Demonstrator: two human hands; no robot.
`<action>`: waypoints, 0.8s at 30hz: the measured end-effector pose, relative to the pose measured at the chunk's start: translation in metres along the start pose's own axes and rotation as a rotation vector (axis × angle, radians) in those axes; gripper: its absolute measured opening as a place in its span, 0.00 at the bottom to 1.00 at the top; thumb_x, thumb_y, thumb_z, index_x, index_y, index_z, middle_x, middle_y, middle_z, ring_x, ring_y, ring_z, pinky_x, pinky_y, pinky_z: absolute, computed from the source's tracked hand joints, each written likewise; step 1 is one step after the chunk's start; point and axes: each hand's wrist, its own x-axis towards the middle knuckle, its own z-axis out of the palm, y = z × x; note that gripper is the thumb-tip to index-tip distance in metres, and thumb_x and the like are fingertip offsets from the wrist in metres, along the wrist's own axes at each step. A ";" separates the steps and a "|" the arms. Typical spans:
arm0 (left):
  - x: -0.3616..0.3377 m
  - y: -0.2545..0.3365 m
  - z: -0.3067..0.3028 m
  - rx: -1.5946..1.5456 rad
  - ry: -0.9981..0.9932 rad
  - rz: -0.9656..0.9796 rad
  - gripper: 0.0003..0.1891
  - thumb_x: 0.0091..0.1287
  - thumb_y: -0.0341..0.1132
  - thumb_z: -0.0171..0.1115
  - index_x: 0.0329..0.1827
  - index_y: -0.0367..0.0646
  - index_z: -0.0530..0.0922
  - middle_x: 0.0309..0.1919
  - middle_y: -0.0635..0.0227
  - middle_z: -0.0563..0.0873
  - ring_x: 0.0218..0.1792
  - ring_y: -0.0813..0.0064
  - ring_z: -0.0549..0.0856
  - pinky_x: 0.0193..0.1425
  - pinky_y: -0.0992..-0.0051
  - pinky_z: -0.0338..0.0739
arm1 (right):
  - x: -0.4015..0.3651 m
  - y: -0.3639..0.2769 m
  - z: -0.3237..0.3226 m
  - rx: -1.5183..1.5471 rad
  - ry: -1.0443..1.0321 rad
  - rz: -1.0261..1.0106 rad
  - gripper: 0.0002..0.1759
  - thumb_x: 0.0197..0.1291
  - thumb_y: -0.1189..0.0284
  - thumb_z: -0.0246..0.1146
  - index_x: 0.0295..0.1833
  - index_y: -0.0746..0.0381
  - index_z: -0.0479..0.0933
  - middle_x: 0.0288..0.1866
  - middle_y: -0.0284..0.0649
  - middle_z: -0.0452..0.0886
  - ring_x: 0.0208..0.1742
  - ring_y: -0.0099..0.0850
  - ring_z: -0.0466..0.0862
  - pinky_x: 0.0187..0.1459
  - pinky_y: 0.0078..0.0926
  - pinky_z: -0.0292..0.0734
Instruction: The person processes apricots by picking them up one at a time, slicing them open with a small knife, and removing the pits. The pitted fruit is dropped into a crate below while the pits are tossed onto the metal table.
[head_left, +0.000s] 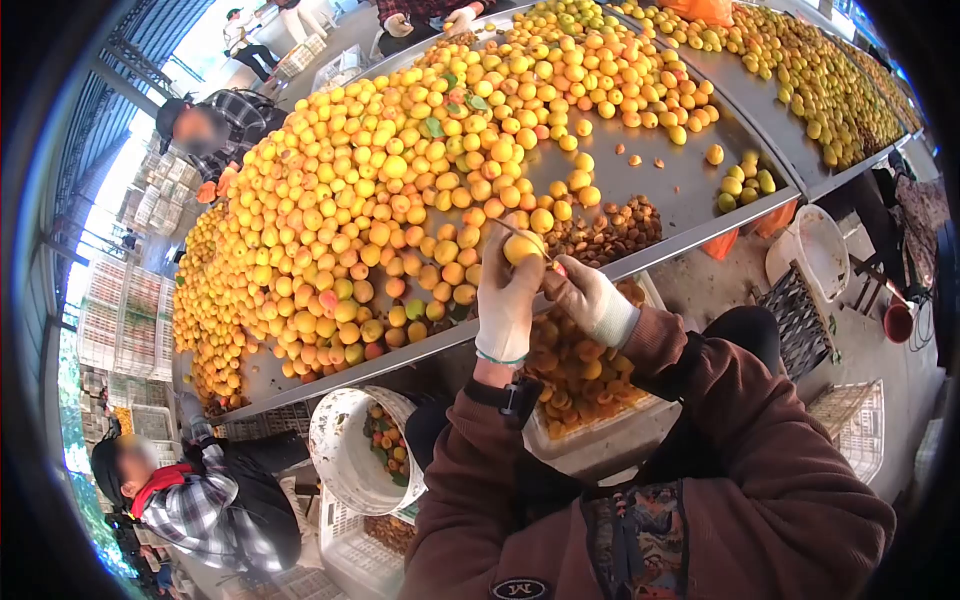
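Observation:
My left hand (507, 300), in a white glove, is closed around a yellow apricot (523, 247) over the near edge of the metal table. My right hand (597, 303), also gloved, grips a small knife (557, 267) by its reddish handle, most of which the fingers cover. Its thin dark blade lies along the top of the apricot. Just behind my hands is a pile of brown apricot pits (628, 226) on the tabletop. Below them, a crate of apricot halves (585, 370) sits near my lap, partly hidden by my arms.
Heaped apricots (380, 190) cover much of the metal table (690, 170). A white bucket (335, 440) holding fruit and leaves stands at left, another bucket (810, 245) at right. Co-workers sit around the table, one person (225, 500) close on my left. Crates (850, 425) stand on the floor.

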 end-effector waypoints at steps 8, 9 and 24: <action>-0.004 -0.012 0.002 -0.261 0.001 -0.152 0.30 0.72 0.61 0.54 0.57 0.39 0.73 0.47 0.61 0.85 0.48 0.73 0.81 0.58 0.70 0.73 | 0.002 0.019 0.010 -0.164 0.041 -0.075 0.22 0.73 0.60 0.55 0.63 0.63 0.66 0.36 0.54 0.82 0.39 0.54 0.85 0.38 0.38 0.80; -0.004 -0.010 0.003 -0.262 0.001 -0.154 0.30 0.72 0.61 0.54 0.57 0.39 0.73 0.47 0.61 0.85 0.48 0.73 0.81 0.58 0.70 0.73 | 0.003 0.020 0.010 -0.177 0.046 -0.090 0.23 0.73 0.60 0.55 0.64 0.63 0.66 0.36 0.54 0.82 0.39 0.54 0.85 0.38 0.38 0.80; -0.003 -0.004 0.002 -0.190 0.070 -0.135 0.23 0.79 0.50 0.48 0.60 0.38 0.73 0.50 0.68 0.81 0.48 0.78 0.81 0.53 0.76 0.76 | 0.003 0.015 0.018 -0.153 0.057 -0.080 0.22 0.73 0.58 0.55 0.58 0.66 0.67 0.35 0.58 0.81 0.39 0.57 0.84 0.37 0.43 0.79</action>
